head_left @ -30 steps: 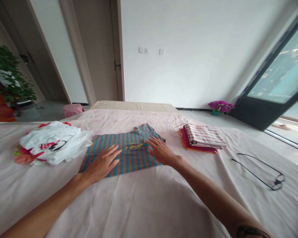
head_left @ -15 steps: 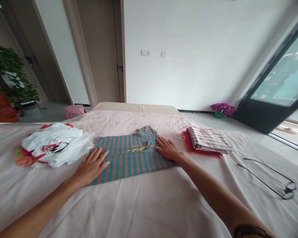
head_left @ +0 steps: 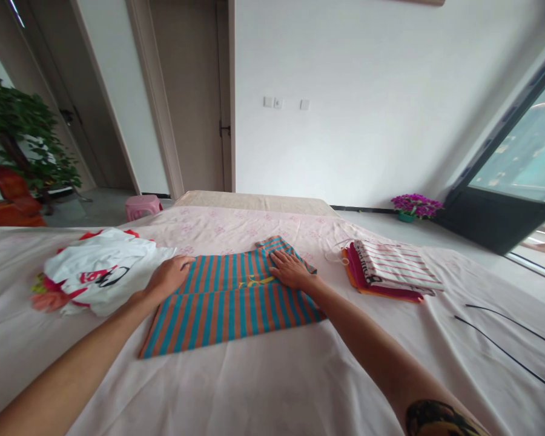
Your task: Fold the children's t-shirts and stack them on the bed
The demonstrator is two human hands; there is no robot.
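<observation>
I spread my right hand (head_left: 293, 271) at one o'clock on the striped shirt (head_left: 222, 318), apparently mid-fold; my left hand (head_left: 170, 275), at ten, grip unclear, needs a firm edge pinch next.

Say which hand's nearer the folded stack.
Right: the right hand is on the striped shirt, left of the folded stack; the left hand is farther left, at the shirt's edge.
</observation>
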